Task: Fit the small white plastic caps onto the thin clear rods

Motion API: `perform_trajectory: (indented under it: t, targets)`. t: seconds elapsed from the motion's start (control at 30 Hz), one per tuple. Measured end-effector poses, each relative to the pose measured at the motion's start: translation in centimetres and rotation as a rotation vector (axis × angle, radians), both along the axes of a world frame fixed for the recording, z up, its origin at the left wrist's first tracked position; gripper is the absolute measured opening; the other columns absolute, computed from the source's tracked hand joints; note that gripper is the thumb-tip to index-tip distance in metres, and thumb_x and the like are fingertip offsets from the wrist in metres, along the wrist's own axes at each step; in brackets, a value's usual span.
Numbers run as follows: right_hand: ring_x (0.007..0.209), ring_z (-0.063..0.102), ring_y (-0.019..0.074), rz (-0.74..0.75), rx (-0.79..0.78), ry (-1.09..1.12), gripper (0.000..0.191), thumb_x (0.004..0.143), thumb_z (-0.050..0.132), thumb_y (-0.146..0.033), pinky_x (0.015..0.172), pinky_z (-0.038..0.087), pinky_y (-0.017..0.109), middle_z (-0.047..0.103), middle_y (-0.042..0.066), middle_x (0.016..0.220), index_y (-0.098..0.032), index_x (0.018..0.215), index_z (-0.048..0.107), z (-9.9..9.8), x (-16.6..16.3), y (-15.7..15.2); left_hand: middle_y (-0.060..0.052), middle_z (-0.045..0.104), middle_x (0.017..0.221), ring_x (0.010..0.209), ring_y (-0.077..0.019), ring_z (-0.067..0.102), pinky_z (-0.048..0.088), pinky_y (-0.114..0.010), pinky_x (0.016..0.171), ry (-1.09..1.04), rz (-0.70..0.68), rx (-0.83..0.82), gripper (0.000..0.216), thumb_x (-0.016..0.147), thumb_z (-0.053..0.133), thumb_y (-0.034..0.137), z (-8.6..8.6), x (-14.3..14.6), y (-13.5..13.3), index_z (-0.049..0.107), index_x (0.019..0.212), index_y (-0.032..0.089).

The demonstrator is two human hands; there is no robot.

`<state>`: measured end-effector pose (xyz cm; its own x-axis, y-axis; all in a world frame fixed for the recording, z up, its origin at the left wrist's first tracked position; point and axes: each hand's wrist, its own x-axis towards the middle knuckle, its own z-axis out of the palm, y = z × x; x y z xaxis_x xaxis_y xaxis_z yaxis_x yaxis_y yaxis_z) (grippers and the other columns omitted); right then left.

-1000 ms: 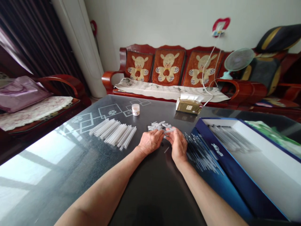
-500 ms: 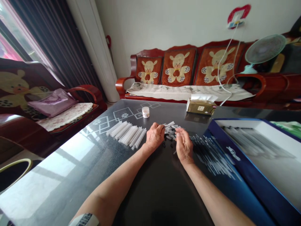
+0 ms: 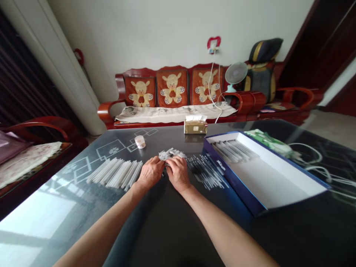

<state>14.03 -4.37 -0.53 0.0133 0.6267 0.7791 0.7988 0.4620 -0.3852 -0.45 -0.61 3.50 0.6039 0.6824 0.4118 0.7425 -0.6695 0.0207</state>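
My left hand [image 3: 151,172] and my right hand [image 3: 178,172] rest side by side on the dark glass table [image 3: 178,230], fingers curled together at the near edge of a small heap of short white pieces [image 3: 171,153]. What the fingertips pinch is too small to make out. A row of white tubes [image 3: 115,172] lies to the left of my left hand. A spread of thin clear rods [image 3: 207,171] lies to the right of my right hand.
A blue-walled white box [image 3: 251,202] with more rods sits at the right. A small white jar [image 3: 139,141] and a tissue box [image 3: 195,125] stand farther back. Green packaging and white cable lie far right. A red wooden sofa, fan and chairs surround the table.
My hands have come together at the heap, where half a second ago they were apart. The camera view has swung to the right and pulled back.
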Motion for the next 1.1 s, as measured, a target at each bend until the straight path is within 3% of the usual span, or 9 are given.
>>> perform_trajectory:
  t: [0.17,0.3,0.37,0.5,0.63,0.73,0.93,1.1]
  targets:
    - [0.094,0.055,0.0227,-0.042,-0.136,-0.204,0.026,0.093,0.046,-0.016,0.085,0.042,0.035,0.065,0.009,0.097,-0.018,0.112,0.063,1.2,-0.1,-0.6,-0.008,0.062,0.089,0.084,-0.0202,0.059,0.049,-0.032,0.080,-0.016,0.000,0.010,0.022,0.093,0.045,0.025,-0.4,-0.4,-0.5,0.064,0.096,0.017]
    - [0.088,0.053,0.0244,-0.124,-0.261,-0.364,0.026,0.091,0.045,-0.011,0.078,0.042,0.034,0.062,0.010,0.094,-0.019,0.103,0.066,4.4,1.4,-0.9,-0.013,0.057,0.122,0.110,-0.0268,0.054,0.044,-0.041,0.094,-0.162,0.003,0.114,0.037,0.090,0.046,0.025,-0.7,-0.8,-0.3,0.053,0.126,0.018]
    - [0.086,0.053,0.0240,-0.193,-0.276,-0.368,0.027,0.089,0.045,-0.009,0.077,0.042,0.033,0.061,0.010,0.091,-0.020,0.099,0.067,6.3,4.1,-1.1,-0.015,0.049,0.135,0.121,-0.0290,0.048,0.041,-0.044,0.100,-0.273,0.057,0.156,0.045,0.089,0.046,0.025,-1.5,-1.1,0.0,0.046,0.134,0.018]
    - [0.085,0.055,0.0237,-0.421,-0.207,-0.250,0.024,0.085,0.050,-0.013,0.078,0.043,0.034,0.060,0.011,0.091,-0.018,0.099,0.070,8.8,13.8,-1.7,-0.014,0.053,0.128,0.116,-0.0277,0.052,0.041,-0.042,0.100,-0.388,0.156,0.100,0.042,0.089,0.042,0.023,-3.8,-1.5,0.8,0.048,0.131,0.017]
    - [0.086,0.059,0.0242,-0.736,-0.466,0.059,0.023,0.079,0.053,-0.012,0.080,0.042,0.037,0.061,0.012,0.090,-0.014,0.091,0.072,8.0,24.1,-2.3,-0.013,0.056,0.123,0.112,-0.0263,0.054,0.043,-0.039,0.099,-0.448,0.214,0.061,0.037,0.092,0.038,0.025,-5.2,-1.7,1.1,0.054,0.124,0.017]
    - [0.083,0.062,0.0261,-0.825,-0.575,0.176,0.019,0.076,0.054,-0.014,0.077,0.042,0.041,0.062,0.013,0.080,-0.011,0.077,0.072,6.4,28.5,-2.3,-0.012,0.058,0.121,0.111,-0.0258,0.054,0.045,-0.038,0.098,-0.492,0.250,0.038,0.035,0.093,0.037,0.025,-5.5,-1.8,1.3,0.057,0.121,0.017]
    - [0.085,0.064,0.0322,-0.835,-0.660,0.247,0.017,0.070,0.056,-0.018,0.077,0.043,0.050,0.062,0.016,0.073,-0.017,0.054,0.064,4.5,29.6,-1.0,-0.009,0.064,0.112,0.107,-0.0231,0.058,0.048,-0.036,0.094,-0.532,0.318,-0.035,0.033,0.090,0.038,0.023,-5.5,-2.0,1.6,0.062,0.112,0.019]
    - [0.089,0.063,0.0369,-0.810,-0.597,0.146,0.011,0.067,0.056,-0.016,0.079,0.044,0.056,0.063,0.018,0.077,-0.018,0.061,0.065,5.6,28.8,-0.4,-0.010,0.067,0.098,0.096,-0.0216,0.062,0.050,-0.033,0.088,-0.500,0.353,-0.080,0.033,0.090,0.038,0.020,-5.1,-1.9,1.6,0.066,0.106,0.016]
